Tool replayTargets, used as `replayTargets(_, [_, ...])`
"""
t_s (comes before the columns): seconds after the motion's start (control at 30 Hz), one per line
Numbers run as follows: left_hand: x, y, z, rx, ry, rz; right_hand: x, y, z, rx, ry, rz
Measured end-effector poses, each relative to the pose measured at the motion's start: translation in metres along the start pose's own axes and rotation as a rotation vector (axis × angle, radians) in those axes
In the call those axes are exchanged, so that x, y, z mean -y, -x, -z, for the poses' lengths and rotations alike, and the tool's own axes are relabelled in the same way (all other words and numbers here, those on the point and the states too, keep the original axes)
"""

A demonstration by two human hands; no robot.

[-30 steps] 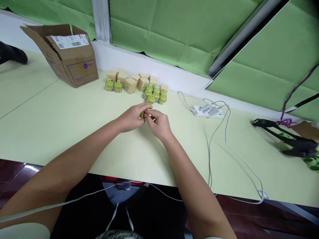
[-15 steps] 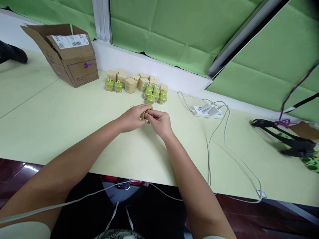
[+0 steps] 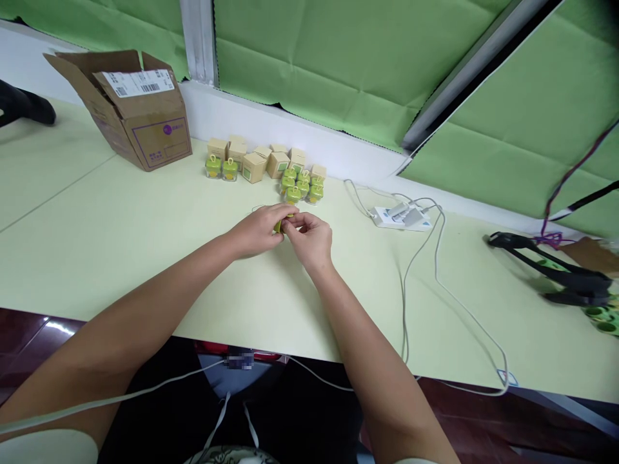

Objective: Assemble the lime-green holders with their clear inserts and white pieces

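Above the table [image 3: 232,290], my left hand [image 3: 256,231] and my right hand [image 3: 309,240] meet at the fingertips. Both are closed round a small yellow-green piece [image 3: 278,226], mostly hidden by the fingers; its colour matches the lids just beyond. Past my fingertips stands a cluster of several small clear jars with green lids and loops [image 3: 292,194]. Two more such jars [image 3: 229,170] sit together to the left. Behind them is a row of small tan cardboard boxes [image 3: 254,168]. A thin loop of string or wire lies by my left knuckles.
An open shipping carton [image 3: 159,142] stands at the back left. On the right, a white power strip [image 3: 401,219] has plugs in it, and its cables [image 3: 438,258] trail over the front edge. A black frame-like object [image 3: 575,280] lies at far right near green ring-shaped pieces [image 3: 599,313].
My hands stay together on the yellow-green piece. The right fingers have shifted slightly, and a little less of the piece shows. The jars and boxes have not moved.
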State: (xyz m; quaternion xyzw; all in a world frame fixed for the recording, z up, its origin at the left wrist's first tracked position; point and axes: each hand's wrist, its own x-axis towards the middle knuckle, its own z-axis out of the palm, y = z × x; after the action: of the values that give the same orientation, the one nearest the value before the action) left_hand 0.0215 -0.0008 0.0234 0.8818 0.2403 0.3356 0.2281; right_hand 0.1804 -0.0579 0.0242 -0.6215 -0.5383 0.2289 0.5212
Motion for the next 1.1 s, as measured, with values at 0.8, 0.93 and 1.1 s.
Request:
replayTargets(0.8, [-0.017,0.0,0.003,0.015,0.221,0.043,0.0,-0.013,0.014,0.377,-0.536,-0.265])
replayTargets(0.93, [-0.018,0.0,0.004,0.036,0.232,0.049,-0.001,-0.015,0.018,0.387,-0.489,-0.288])
replayTargets(1.1, [-0.017,-0.001,0.005,0.067,0.181,0.008,0.001,-0.017,0.025,0.481,-0.457,-0.322])
